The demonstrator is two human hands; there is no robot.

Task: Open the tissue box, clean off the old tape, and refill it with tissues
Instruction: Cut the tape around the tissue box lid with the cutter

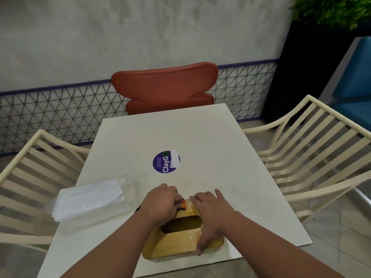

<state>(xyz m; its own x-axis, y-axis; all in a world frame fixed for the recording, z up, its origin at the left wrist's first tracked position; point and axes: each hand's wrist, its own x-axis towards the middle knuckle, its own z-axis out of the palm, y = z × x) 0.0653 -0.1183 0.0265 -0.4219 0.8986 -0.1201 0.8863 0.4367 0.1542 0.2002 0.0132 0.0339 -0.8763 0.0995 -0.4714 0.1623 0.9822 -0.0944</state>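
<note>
the pack of tissues [90, 199] waits on the surface [220, 157] off to my left. my left hand [160, 201] pinches old tape [187, 205] at the far end of the tissue box [180, 243], whose long axis runs away from me. my right hand [210, 215] lies flat along its right side, fingers fairly straight, steadying it.

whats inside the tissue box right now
Through the oval slot in the tissue box only dark interior shows, no tissue poking out. The rest is hidden by its top and both hands.
</note>
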